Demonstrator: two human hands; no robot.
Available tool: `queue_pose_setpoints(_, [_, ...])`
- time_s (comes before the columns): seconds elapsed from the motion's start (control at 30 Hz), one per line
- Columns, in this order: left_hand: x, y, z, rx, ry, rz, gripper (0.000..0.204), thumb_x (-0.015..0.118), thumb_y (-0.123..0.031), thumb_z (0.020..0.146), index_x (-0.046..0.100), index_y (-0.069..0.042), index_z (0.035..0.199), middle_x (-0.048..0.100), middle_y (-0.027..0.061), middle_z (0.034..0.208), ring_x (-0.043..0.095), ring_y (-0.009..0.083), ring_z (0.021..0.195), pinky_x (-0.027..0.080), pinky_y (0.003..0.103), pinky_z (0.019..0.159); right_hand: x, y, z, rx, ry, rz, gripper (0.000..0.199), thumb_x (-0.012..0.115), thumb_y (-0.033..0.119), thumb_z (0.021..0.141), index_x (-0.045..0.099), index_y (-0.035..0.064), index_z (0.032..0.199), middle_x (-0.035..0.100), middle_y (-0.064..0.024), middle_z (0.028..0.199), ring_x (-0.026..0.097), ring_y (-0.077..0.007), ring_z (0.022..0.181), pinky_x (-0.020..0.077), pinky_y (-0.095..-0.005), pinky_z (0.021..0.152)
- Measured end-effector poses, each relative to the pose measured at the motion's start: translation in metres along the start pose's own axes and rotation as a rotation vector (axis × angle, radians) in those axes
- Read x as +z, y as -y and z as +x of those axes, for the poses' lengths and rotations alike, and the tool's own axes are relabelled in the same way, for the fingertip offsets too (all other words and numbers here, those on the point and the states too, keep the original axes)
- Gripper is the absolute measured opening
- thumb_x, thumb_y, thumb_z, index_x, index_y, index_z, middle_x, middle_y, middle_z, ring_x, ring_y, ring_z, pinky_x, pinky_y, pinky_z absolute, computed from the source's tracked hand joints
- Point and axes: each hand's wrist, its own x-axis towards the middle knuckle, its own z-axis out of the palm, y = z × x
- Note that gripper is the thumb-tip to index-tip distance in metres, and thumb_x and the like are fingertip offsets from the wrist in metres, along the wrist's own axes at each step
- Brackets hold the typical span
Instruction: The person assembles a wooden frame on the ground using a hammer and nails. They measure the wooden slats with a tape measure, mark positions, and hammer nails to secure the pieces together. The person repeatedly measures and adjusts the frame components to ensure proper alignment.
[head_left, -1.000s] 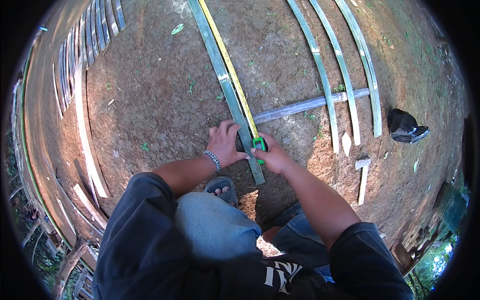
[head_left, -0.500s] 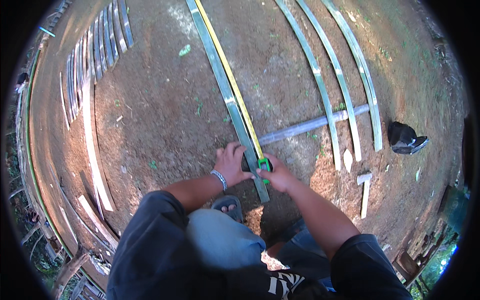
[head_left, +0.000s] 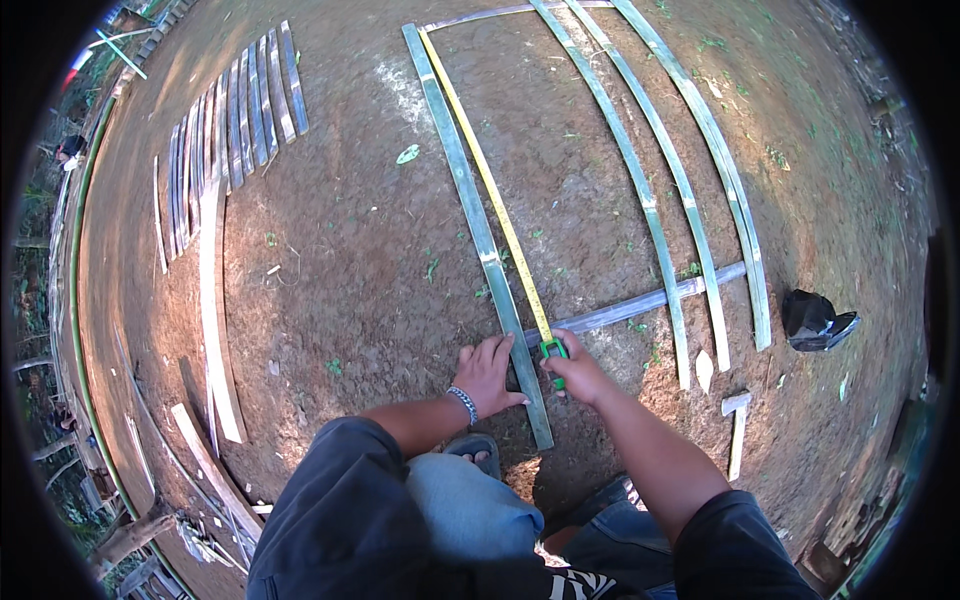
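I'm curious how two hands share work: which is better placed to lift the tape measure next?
Probably the right hand: it grips the green tape measure, while the left hand is spread at the edge of the green strip.

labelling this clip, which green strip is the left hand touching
The green strip beside the yellow tape; the other green strips lie farther right, away from the left hand.
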Motion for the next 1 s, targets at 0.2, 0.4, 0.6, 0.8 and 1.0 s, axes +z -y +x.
queue_pose_setpoints(0.2, [-0.006,-0.004,0.0,-0.026,0.041,0.021,0.124,0.091,-0.058,0.062,0.036,0.0,0.156,0.048,0.017,0.141,0.048,0.0325,0.133,0.034,0.049,0.107,0.009,0.031,0.001,0.052,-0.016,0.024,0.074,0.073,0.027,0.089,0.04,0.0205,0.155,0.064,-0.0078,0.111,0.064,-0.0207,0.091,0.0566,-0.0402,0.066])
queue_pose_setpoints(0.4, [0.0,0.002,0.0,-0.014,0.039,-0.013,0.129,0.093,-0.059,0.06,0.033,0.0,0.157,0.047,0.0173,0.138,0.046,0.0335,0.132,0.032,0.049,0.107,0.013,0.019,0.007,0.019,0.021,-0.065,0.074,0.073,0.026,0.089,0.041,0.0161,0.155,0.064,-0.0108,0.118,0.064,-0.0223,0.099,0.0579,-0.0386,0.075])
queue_pose_setpoints(0.6, [0.002,0.004,0.0,-0.012,0.02,0.0,0.128,0.094,-0.057,0.06,0.033,0.0,0.157,0.048,0.0161,0.137,0.046,0.0331,0.13,0.032,0.049,0.107,0.016,-0.036,0.003,-0.163,-0.064,-0.389,0.083,0.078,0.032,0.083,0.043,0.0116,0.155,0.056,-0.0281,0.142,0.052,-0.0444,0.136,0.0407,-0.0476,0.116])
queue_pose_setpoints(0.8, [0.006,0.01,-0.001,0.005,-0.036,-0.078,0.119,0.095,-0.047,0.063,0.035,-0.005,0.156,0.048,0.0148,0.136,0.047,0.0337,0.128,0.032,0.049,0.105,0.019,-0.017,-0.021,-0.108,-0.16,-0.59,0.111,0.081,0.034,0.08,0.015,0.0149,0.167,0.059,-0.0295,0.142,0.061,-0.0432,0.127,0.0468,-0.048,0.111])
queue_pose_setpoints(1.0, [0.005,0.011,0.005,-0.107,-0.043,-0.21,0.109,0.093,-0.038,0.069,0.035,-0.006,0.155,0.056,0.013,0.127,0.061,0.0276,0.106,0.034,0.047,0.101,0.009,0.038,-0.012,0.077,0.082,-0.861,0.134,0.084,0.037,0.074,-0.011,0.0129,0.166,0.07,-0.0287,0.124,0.07,-0.0427,0.112,0.0536,-0.046,0.103])
